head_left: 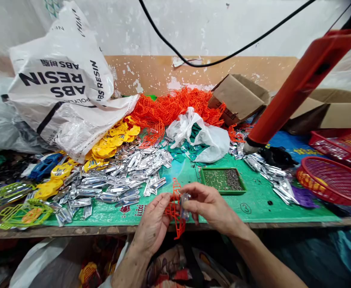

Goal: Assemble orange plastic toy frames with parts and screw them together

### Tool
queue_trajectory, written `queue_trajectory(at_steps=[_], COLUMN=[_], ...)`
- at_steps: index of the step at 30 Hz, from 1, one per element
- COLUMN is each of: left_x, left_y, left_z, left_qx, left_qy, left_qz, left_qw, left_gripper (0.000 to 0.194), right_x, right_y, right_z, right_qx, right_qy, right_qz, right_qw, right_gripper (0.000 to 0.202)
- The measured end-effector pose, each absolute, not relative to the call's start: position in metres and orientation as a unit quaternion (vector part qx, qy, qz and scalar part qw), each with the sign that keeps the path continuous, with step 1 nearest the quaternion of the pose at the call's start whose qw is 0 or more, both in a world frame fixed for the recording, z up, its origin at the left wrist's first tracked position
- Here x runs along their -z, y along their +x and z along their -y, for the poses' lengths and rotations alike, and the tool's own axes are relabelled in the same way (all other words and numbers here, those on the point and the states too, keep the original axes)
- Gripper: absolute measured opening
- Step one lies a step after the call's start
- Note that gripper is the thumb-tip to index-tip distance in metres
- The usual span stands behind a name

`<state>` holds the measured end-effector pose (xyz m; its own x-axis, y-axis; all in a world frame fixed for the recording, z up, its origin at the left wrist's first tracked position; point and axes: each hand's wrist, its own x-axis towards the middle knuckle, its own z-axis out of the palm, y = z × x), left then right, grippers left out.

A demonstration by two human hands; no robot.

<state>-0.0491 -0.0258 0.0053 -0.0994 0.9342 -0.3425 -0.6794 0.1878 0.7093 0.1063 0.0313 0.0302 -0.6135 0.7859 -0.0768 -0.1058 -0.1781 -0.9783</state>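
Observation:
Over the table's front edge, my left hand [156, 220] is closed on an orange plastic lattice frame [179, 228], which stands tilted between my hands. My right hand [208, 204] pinches a small clear, shiny plastic piece [185, 206] against the right side of that frame. Some of my fingertips are hidden behind the two parts. Just beyond my right hand sits a green tray [223, 193] of tiny metal screws. Silvery, chrome-like plastic parts [124, 176] lie heaped to the left of my left hand.
Behind are a pile of orange frames [175, 106], a white bag of green parts [214, 148] and a cardboard box [238, 100]. Yellow parts [109, 140] spill by a resin sack [61, 92]. A red tool [301, 88] hangs at right above red baskets [334, 180].

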Motion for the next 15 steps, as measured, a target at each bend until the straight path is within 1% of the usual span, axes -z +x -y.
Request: queue_trajectory(at_steps=[4, 8, 12, 15], left_x=[-0.011, -0.012, -0.014, -0.016], left_y=[-0.045, -0.046, -0.043, -0.038], left_z=[0.031, 0.039, 0.043, 0.043], left_qx=[-0.596, -0.583, -0.550, -0.534], left_qy=[0.203, 0.241, 0.320, 0.380], left_qz=[-0.400, -0.422, -0.472, -0.507], left_qw=[0.666, 0.651, 0.610, 0.560], left_gripper=[0.029, 0.049, 0.045, 0.043], right_x=[-0.022, -0.014, -0.007, -0.003], right_y=[0.095, 0.103, 0.114, 0.120], right_z=[-0.024, -0.026, -0.025, -0.022], right_qx=[-0.717, -0.711, -0.709, -0.699], right_qy=[-0.297, -0.302, -0.280, -0.254], right_qz=[0.519, 0.504, 0.506, 0.518], right_qw=[0.359, 0.387, 0.404, 0.422], right_gripper=[0.023, 0.019, 0.018, 0.017])
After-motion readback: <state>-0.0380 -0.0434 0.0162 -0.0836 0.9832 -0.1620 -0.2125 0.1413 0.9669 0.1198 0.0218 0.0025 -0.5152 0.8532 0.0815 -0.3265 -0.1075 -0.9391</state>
